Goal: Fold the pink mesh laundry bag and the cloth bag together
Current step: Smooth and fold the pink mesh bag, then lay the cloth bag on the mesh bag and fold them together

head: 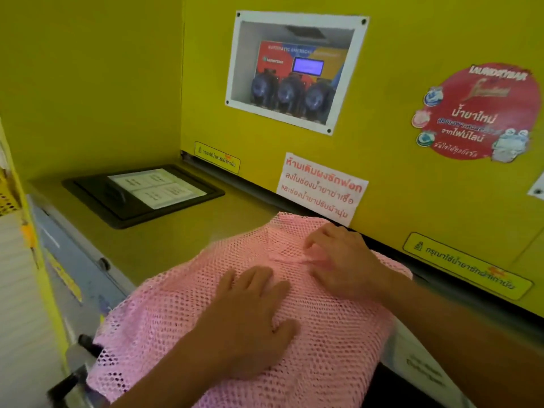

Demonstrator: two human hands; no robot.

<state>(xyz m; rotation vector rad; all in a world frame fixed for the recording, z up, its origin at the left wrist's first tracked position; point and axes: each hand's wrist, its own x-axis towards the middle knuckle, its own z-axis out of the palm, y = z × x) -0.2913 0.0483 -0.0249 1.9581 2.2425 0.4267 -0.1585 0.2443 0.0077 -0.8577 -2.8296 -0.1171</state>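
Both hands are on the pink mesh bag [182,316], my left hand [250,316] pressing flat and my right hand [338,260] pinching a crease just beyond it, so folding looks barely begun, with no cloth bag visible.
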